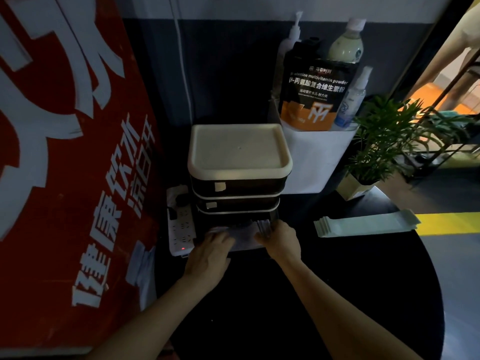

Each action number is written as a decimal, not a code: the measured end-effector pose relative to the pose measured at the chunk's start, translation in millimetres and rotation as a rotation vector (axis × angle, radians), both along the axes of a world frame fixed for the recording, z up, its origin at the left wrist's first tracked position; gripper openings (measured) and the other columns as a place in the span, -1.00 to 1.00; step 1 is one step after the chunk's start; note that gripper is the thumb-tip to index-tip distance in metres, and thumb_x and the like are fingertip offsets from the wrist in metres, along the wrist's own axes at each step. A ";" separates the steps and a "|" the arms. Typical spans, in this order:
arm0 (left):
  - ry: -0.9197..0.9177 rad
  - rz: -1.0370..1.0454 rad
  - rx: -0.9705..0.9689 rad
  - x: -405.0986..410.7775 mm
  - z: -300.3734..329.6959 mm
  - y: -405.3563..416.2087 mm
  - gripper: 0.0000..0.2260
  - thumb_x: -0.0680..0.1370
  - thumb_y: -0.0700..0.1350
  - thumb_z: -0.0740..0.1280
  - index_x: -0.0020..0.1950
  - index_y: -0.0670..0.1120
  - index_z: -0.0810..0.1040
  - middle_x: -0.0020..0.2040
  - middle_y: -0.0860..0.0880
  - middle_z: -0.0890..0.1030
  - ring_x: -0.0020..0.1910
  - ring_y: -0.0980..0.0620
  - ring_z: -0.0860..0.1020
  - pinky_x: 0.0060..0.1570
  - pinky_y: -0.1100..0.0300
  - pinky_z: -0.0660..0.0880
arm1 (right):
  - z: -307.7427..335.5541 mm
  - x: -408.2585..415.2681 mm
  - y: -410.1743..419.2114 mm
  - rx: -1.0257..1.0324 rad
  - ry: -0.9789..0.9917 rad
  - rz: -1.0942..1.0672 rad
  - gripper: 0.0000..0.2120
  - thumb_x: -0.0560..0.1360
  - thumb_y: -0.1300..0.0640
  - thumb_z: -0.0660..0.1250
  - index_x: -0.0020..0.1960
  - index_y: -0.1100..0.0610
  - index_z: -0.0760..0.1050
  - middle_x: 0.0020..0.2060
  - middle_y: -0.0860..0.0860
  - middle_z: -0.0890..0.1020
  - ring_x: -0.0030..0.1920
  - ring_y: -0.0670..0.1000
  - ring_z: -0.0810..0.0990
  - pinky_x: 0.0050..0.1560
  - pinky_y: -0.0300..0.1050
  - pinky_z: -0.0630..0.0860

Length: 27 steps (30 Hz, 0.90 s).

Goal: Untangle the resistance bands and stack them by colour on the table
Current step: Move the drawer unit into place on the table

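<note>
Both hands are at the front of the lowest drawer of a three-tier drawer unit [237,178] on the dark round desk [337,281]. Left hand [210,252] and right hand [279,239] have fingers curled onto pale grey resistance bands [244,233] lying in the pulled-out drawer. A stack of pale green bands [366,224] lies flat on the desk, well apart to the right. A power strip [180,229] sits beside the unit.
</note>
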<state>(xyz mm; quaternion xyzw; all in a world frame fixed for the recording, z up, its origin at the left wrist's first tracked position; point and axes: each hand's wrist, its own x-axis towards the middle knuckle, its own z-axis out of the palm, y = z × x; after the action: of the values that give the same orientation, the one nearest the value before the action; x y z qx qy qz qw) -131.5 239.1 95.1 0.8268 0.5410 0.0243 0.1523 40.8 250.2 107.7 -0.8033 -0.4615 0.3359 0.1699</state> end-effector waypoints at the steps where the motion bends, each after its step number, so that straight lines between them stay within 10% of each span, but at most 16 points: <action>1: 0.030 -0.023 -0.022 -0.8 -1.9 -1.3 -0.62 0.52 -0.14 0.27 0.34 -0.02 0.37 0.40 0.04 0.30 0.40 -0.01 0.25 0.27 0.10 0.35 | 0.7 1.6 -2.4 0.028 -0.058 0.034 -0.70 0.39 0.01 0.38 0.03 0.17 0.47 -0.08 0.10 0.59 -0.10 0.14 0.59 -0.26 -0.13 0.37; 6: 0.061 -0.072 -0.033 -3.0 -6.4 -2.8 -0.59 0.56 -0.12 0.00 0.39 0.01 0.34 0.39 0.01 0.32 0.41 -0.03 0.25 0.27 0.09 0.36 | -3.6 16.2 -17.7 0.274 -0.330 0.259 -0.72 0.47 0.06 0.35 0.16 0.05 0.47 0.07 -0.02 0.51 0.12 0.05 0.48 -0.15 -0.09 0.44; 10: 0.060 -0.090 -0.052 -3.4 -6.6 -0.7 -0.20 0.27 0.07 -0.34 0.40 0.02 0.35 0.40 0.04 0.33 0.41 0.00 0.26 0.29 0.14 0.36 | -18.0 25.6 -30.6 0.394 -0.269 0.592 -0.58 0.45 0.14 0.36 0.30 0.08 0.46 0.28 -0.01 0.46 0.25 0.09 0.42 0.17 -0.06 0.45; 16: -0.010 -0.143 0.112 -13.8 -8.6 -2.2 -0.73 0.32 -0.08 0.19 -0.13 0.09 0.64 -0.11 0.13 0.63 -0.20 0.14 0.64 -0.36 0.37 0.53 | -30.2 28.9 -35.9 0.310 -0.382 0.696 -0.58 0.53 0.20 0.24 0.38 0.06 0.36 0.38 -0.10 0.37 0.30 0.03 0.38 0.27 -0.12 0.39; 22: -0.110 -0.033 0.076 -18.4 -14.8 8.1 -0.49 0.43 0.03 -0.08 0.09 -0.08 0.59 0.07 -0.03 0.60 0.03 -0.03 0.57 -0.02 0.11 0.53 | -26.8 24.8 -23.9 0.329 -0.397 0.685 -0.60 0.54 0.23 0.18 0.37 0.09 0.38 0.37 -0.06 0.40 0.23 0.07 0.43 0.19 -0.11 0.45; 27: -0.107 -0.066 0.052 -17.8 -16.9 24.4 -0.63 0.51 -0.05 0.06 0.18 -0.08 0.55 0.18 -0.04 0.55 0.15 -0.02 0.53 0.10 0.15 0.47 | -23.5 25.9 -13.2 0.320 -0.419 0.689 -0.59 0.52 0.29 0.16 0.36 0.11 0.39 0.37 -0.05 0.39 0.20 0.10 0.43 0.17 -0.06 0.46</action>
<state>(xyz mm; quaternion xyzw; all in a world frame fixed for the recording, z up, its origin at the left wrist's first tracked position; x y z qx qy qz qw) -149.2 263.6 78.2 0.8455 0.5035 0.0774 0.1599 66.6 237.0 84.2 -0.6168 -0.7734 0.1267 0.0728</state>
